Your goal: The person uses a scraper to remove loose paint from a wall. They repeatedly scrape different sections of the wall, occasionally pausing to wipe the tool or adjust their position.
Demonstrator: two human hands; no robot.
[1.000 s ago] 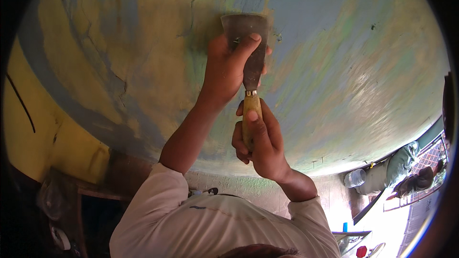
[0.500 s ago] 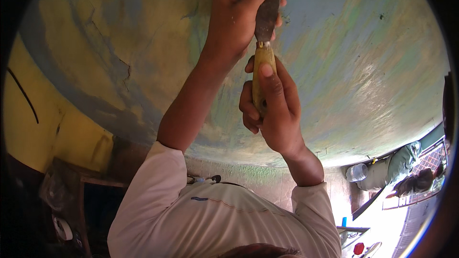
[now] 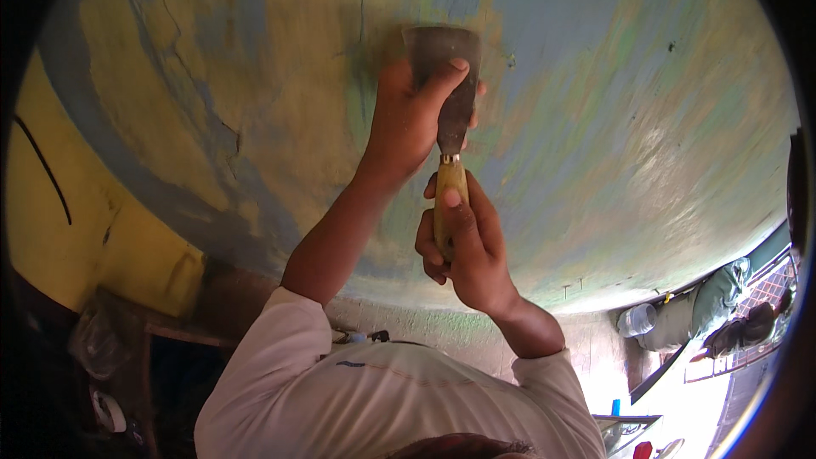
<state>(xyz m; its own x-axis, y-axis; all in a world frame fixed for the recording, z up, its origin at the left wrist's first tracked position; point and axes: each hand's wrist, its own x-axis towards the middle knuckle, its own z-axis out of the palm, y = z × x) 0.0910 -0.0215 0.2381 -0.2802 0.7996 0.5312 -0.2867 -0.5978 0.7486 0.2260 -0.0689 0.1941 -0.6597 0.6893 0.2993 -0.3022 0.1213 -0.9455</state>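
Scraper [image 3: 455, 123] in front of the painted wall [image 3: 595, 119], above the middle of its lower edge, blade up, handle [image 3: 450, 178] down; can't tell if blade edge touches the wall. Left hand [image 3: 404, 110] pinching the blade: thumb flat on its near face, other fingers mostly hidden behind, only tips poking past the blade's right edge. Right hand [image 3: 476, 251] wrapped round the wooden handle, thumb along it, fingers curled under, covering part of the handle's lower end. Wall's top runs out of frame; shirt [image 3: 382, 391] and arms hide part of its lower edge. Clear tub [image 3: 637, 320] near the wall's lower right corner, glare beside it. Lower left dark, clear plastic bag [image 3: 98, 344] there, contents hard to make out
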